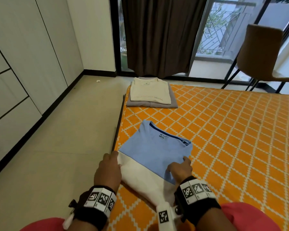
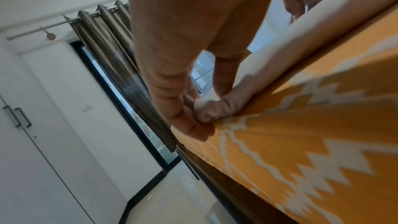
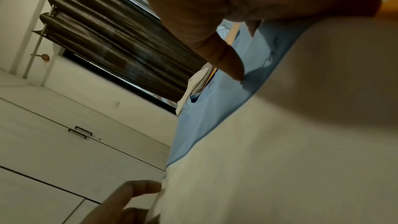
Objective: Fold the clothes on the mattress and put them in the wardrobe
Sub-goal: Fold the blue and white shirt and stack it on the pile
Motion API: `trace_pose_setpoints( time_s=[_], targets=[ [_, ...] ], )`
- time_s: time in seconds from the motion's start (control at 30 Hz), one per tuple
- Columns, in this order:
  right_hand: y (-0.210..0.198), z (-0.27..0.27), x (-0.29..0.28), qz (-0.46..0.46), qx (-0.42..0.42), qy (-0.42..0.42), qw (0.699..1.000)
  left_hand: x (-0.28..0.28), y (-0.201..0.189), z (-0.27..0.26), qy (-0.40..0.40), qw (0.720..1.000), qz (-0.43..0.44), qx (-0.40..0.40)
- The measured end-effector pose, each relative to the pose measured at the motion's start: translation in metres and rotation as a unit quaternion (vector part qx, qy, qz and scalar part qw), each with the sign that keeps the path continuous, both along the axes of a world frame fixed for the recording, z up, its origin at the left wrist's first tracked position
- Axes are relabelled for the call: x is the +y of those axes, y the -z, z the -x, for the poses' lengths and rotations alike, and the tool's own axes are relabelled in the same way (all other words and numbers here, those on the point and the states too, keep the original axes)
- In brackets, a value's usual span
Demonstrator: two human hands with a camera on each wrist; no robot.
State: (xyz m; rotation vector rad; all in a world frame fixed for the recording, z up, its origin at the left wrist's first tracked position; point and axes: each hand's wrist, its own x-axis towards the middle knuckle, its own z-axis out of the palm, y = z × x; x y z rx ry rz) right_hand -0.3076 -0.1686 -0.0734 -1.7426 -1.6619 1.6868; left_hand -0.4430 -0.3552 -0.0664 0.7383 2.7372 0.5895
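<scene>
A light blue and white T-shirt (image 1: 153, 152) lies partly folded near the left edge of the orange patterned mattress (image 1: 232, 130). My left hand (image 1: 114, 160) pinches the white fold at its left side, and the left wrist view shows the thumb and fingers of that left hand (image 2: 200, 117) closed on the bunched white cloth (image 2: 269, 60). My right hand (image 1: 182, 164) grips the shirt's right edge. In the right wrist view the right hand (image 3: 239, 74) presses its thumb onto the blue cloth (image 3: 215, 108), with its other fingers hidden. A folded cream shirt on a grey one forms a stack (image 1: 150, 92) at the mattress's far left corner.
White wardrobe doors (image 1: 23, 64) line the left wall across a strip of bare tiled floor (image 1: 65, 130). A brown chair (image 1: 260, 54) stands at the far right. A dark curtain (image 1: 160, 35) hangs before the window behind the stack.
</scene>
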Motion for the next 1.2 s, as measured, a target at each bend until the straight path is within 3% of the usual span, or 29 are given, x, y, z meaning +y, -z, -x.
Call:
trace_pose_setpoints(
  time_s=[0.07, 0.17, 0.3, 0.4, 0.43, 0.5, 0.6, 0.7, 0.73, 0.83, 0.97, 1.2],
  targets=[
    [0.002, 0.007, 0.004, -0.030, 0.001, -0.023, 0.999, -0.001, -0.004, -0.004, 0.001, 0.999, 0.034, 0.032],
    [-0.004, 0.013, 0.013, -0.118, -0.007, -0.077, 0.990, -0.008, -0.014, -0.009, 0.057, 0.985, 0.153, 0.056],
    [-0.018, 0.016, 0.024, -0.170, -0.017, -0.162, 0.972, -0.016, -0.028, -0.024, 0.136, 0.965, 0.225, 0.001],
    [-0.026, 0.013, 0.017, -0.198, -0.077, -0.194, 0.958, -0.026, -0.035, -0.039, 0.179, 0.951, 0.249, -0.040],
    [-0.028, 0.010, 0.012, -0.235, -0.130, -0.199, 0.942, -0.028, -0.032, -0.041, 0.167, 0.952, 0.252, -0.038],
    [-0.030, 0.007, -0.009, -0.356, -0.239, -0.222, 0.876, -0.028, -0.027, -0.045, 0.112, 0.968, 0.224, 0.028],
    [-0.017, 0.010, -0.064, -0.475, -0.212, -0.273, 0.809, -0.014, -0.018, -0.047, 0.069, 0.983, 0.105, 0.133],
    [0.016, 0.017, -0.098, -0.450, -0.195, -0.376, 0.786, 0.006, 0.006, -0.056, 0.104, 0.984, 0.083, 0.117],
    [0.025, 0.017, -0.099, -0.415, -0.203, -0.405, 0.789, 0.011, 0.016, -0.058, 0.106, 0.983, 0.075, 0.130],
    [0.041, 0.012, -0.085, -0.403, -0.208, -0.402, 0.796, 0.011, 0.044, -0.054, 0.129, 0.988, 0.072, 0.032],
    [0.037, 0.003, -0.060, -0.387, -0.206, -0.406, 0.802, 0.007, 0.055, -0.048, 0.114, 0.992, 0.022, 0.048],
    [0.036, -0.006, -0.024, -0.306, -0.208, -0.303, 0.878, 0.007, 0.051, -0.047, 0.077, 0.996, 0.010, 0.047]
  ],
)
